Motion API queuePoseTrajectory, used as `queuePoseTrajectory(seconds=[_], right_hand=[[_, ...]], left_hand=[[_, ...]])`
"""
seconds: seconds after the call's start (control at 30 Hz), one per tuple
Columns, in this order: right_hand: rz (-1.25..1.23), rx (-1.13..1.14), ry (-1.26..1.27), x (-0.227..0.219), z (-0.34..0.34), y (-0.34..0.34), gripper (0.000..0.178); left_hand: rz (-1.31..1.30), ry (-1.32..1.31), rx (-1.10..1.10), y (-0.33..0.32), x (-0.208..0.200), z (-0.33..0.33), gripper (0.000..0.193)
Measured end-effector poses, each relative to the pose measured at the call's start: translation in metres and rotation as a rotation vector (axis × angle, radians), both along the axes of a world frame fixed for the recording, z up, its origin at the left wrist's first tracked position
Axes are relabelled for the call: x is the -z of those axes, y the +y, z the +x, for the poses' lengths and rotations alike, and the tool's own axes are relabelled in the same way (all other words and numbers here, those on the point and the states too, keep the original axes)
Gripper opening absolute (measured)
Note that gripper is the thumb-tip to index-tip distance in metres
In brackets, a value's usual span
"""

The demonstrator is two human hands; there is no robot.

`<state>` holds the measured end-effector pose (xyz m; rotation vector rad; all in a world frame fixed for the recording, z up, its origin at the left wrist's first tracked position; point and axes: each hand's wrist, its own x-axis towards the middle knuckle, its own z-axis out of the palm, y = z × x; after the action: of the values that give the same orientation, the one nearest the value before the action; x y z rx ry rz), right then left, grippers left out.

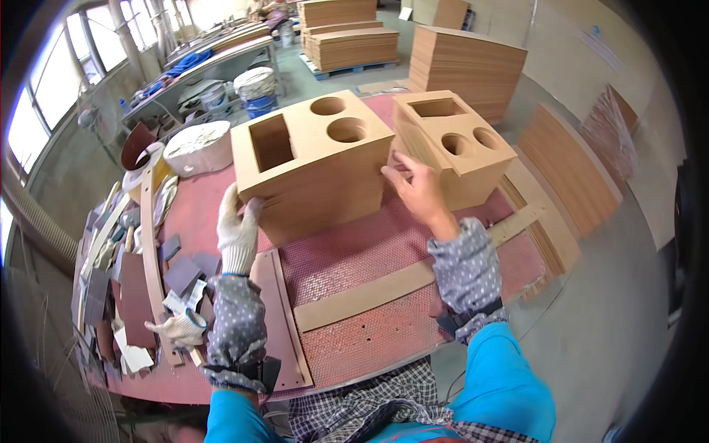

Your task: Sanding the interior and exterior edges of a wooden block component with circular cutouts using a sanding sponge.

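The fingers of the left hand (238,225), inside a white work glove, are spread flat and press against the lower left corner of the near fibreboard box (314,166); they close on nothing, only lean on the side panel. The fingers of the bare right hand (415,188) are half open and slightly bent, with the tips touching the right edge of the same box, at the narrow gap where the second box (452,144) stands just beside it. So the near box is held between the two hands, from left and right, and it rests on the red perforated table (369,251).

As a judgement: both boxes look already put together, each with a rectangular opening and two round holes in the top face, and no loose panel of them is visible. The work in hand seems to be the moving or turning of the near box, and it is at its beginning, because the box stands flat and is not lifted.

Below the hands, toward the person, a long light strip of board (362,292) lies across the table, and a brown panel (277,317) lies beside the left forearm. Left of the left hand there are dark board scraps and a spare white glove (181,327). Beyond the boxes, well apart, stacks of board (465,63) stand on the floor.
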<state>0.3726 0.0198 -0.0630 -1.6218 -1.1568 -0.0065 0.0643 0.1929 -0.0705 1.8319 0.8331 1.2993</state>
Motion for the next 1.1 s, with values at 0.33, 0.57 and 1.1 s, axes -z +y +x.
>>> queuePoseTrajectory(seconds=[0.33,0.57,1.1], right_hand=[[0.011,0.899,-0.046,0.002,0.172,-0.127,0.065],[-0.007,0.646,0.143,-0.006,0.173,-0.112,0.071],[-0.244,0.773,-0.094,-0.029,0.137,-0.128,0.070]], left_hand=[[0.171,0.099,0.197,-0.127,0.013,0.031,0.021],[-0.218,0.204,0.581,-0.134,-0.032,0.143,0.052],[-0.669,0.159,0.763,-0.109,-0.047,0.244,0.062]])
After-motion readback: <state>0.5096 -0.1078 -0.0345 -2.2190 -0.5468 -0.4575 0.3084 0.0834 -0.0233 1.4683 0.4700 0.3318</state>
